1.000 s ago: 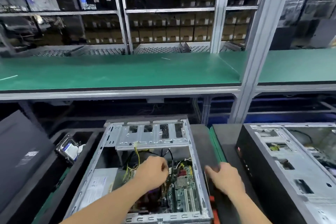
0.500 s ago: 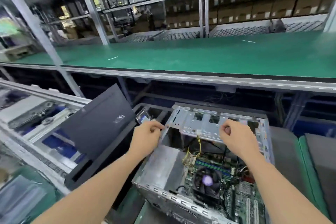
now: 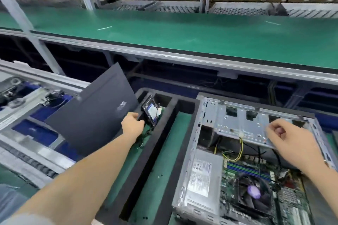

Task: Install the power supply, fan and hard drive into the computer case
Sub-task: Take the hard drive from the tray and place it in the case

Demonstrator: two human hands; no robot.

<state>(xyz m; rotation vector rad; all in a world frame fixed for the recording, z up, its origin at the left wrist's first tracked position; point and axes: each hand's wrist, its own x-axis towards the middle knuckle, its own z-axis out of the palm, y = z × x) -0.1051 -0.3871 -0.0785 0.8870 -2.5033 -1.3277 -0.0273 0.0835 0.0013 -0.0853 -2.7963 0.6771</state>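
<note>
Reaching with my left hand (image 3: 132, 125) for the hard drive (image 3: 150, 113), which stands on edge in a slot of the black foam tray (image 3: 168, 124) at centre-left of the frame, I have my fingertips at its near edge. Whether they have closed on it I cannot tell. I want its side edges, not the circuit face, and a straight lift clear of the loose wires (image 3: 144, 139). My right hand (image 3: 285, 135), fingers curled on nothing I can see, hovers over the drive cage (image 3: 237, 124) of the computer case (image 3: 182, 184) at right.
</note>
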